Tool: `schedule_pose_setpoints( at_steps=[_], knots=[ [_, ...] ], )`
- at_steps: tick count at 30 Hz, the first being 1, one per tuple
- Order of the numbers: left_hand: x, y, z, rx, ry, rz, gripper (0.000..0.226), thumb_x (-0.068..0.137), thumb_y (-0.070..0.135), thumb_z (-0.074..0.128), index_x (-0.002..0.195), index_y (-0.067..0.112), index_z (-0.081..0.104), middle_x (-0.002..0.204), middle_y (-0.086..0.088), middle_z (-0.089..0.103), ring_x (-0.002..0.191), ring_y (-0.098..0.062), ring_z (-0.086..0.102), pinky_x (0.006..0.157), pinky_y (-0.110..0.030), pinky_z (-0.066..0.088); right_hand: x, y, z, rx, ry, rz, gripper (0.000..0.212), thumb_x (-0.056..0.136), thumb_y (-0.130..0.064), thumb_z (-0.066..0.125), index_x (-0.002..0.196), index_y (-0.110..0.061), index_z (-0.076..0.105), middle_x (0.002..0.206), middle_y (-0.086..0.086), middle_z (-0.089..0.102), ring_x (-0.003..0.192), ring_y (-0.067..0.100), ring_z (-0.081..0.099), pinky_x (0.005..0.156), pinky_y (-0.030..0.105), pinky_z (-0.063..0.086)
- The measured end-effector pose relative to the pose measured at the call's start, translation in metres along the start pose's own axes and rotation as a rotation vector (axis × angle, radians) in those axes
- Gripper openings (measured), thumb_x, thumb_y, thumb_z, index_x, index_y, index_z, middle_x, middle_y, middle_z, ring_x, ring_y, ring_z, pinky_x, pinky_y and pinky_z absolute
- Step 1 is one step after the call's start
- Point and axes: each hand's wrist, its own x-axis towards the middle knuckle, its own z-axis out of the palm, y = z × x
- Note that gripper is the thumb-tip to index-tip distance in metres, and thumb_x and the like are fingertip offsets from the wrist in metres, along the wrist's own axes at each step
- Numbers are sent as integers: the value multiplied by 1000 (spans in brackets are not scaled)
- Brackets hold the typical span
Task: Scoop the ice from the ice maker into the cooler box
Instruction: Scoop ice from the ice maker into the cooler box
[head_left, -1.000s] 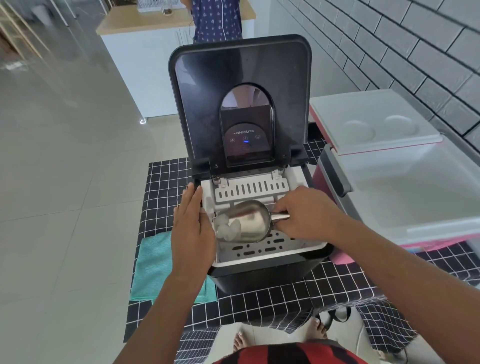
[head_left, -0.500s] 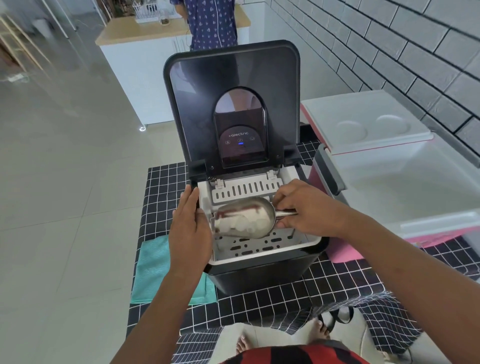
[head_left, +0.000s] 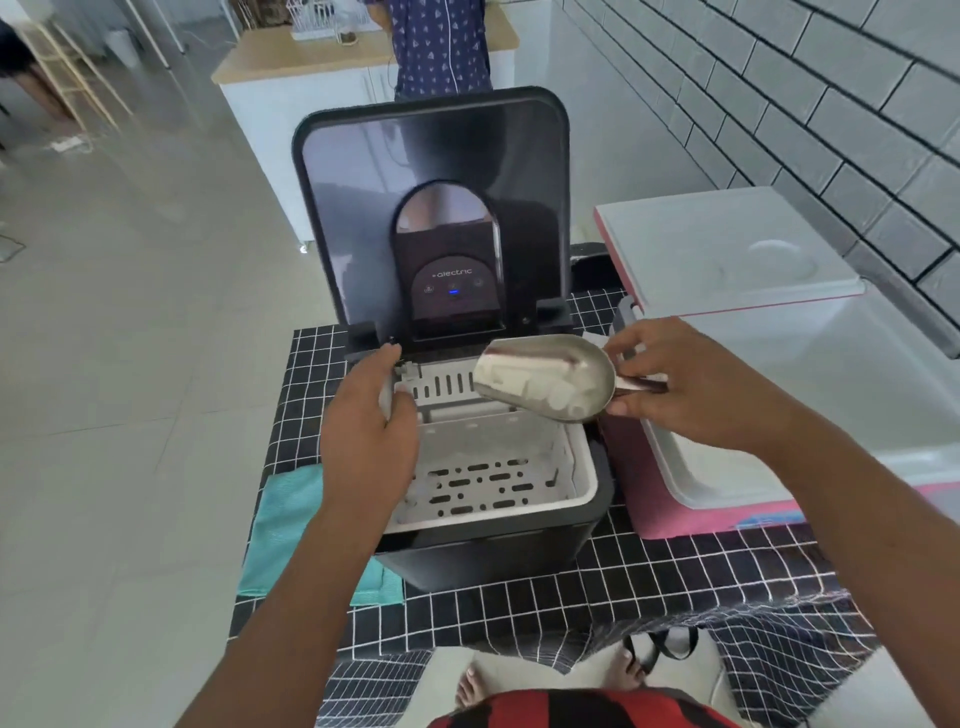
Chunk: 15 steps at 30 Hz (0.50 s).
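Observation:
A black ice maker (head_left: 488, 545) stands on the checked cloth with its lid (head_left: 431, 171) raised upright. Its white slotted basket (head_left: 488, 467) shows almost no ice inside. My right hand (head_left: 691, 384) grips the handle of a metal scoop (head_left: 545, 379) holding ice cubes (head_left: 561, 400), lifted above the basket's right rear corner. My left hand (head_left: 369, 436) rests on the basket's left rim, thumb hooked over the edge. To the right sits the pink and white cooler box (head_left: 841, 384), open, its white lid (head_left: 727, 249) tilted back.
A teal cloth (head_left: 280, 525) lies left of the ice maker on the black checked tablecloth (head_left: 649, 587). A grey tiled wall runs along the right. Behind the lid stands a person at a white counter (head_left: 291, 67). My bare feet show below the table edge.
My right hand has lifted the loaded scoop out of the basket and carried it up and right toward the cooler box. My left hand stays on the basket's left rim.

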Motion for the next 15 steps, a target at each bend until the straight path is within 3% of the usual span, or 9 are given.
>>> schedule_pose_setpoints(
  at_steps=[3, 6, 9, 12, 15],
  knots=[
    [0, 31, 27, -19, -60, 61, 43, 89, 21, 50, 131, 23, 58, 128, 15, 57, 117, 2, 50, 102, -13, 35, -15, 20, -23, -11, 37, 55, 21, 74, -26, 81, 91, -13, 78, 106, -8, 61, 101, 13, 52, 86, 30, 40],
    [0, 65, 62, -75, -140, 98, 44, 89, 20, 50, 132, 21, 58, 130, 11, 60, 120, -2, 52, 105, -23, 39, -39, 52, -46, 27, 44, 164, 19, 76, -28, 79, 92, -17, 76, 99, -12, 62, 95, 10, 55, 84, 31, 42],
    [-3, 99, 107, -87, -238, 129, 43, 93, 20, 52, 136, 23, 55, 134, 13, 57, 122, 1, 49, 107, -23, 38, -66, 90, -69, 40, 69, 328, 13, 78, -33, 76, 76, -22, 69, 80, -10, 63, 75, 5, 56, 66, 28, 38],
    [-8, 130, 159, -1, -375, 170, 44, 95, 25, 50, 139, 29, 47, 133, 19, 49, 111, 10, 40, 96, -6, 31, -90, 128, -88, -42, 74, 459, 30, 78, -37, 74, 57, -22, 59, 53, -6, 55, 55, 6, 52, 52, 29, 33],
    [-15, 144, 212, 170, -509, 196, 44, 96, 24, 44, 139, 15, 43, 135, -4, 49, 121, -17, 44, 105, -33, 36, -105, 160, -96, -168, -9, 534, 25, 79, -41, 72, 58, -33, 62, 60, -9, 61, 64, 12, 59, 56, 29, 41]
  ],
)
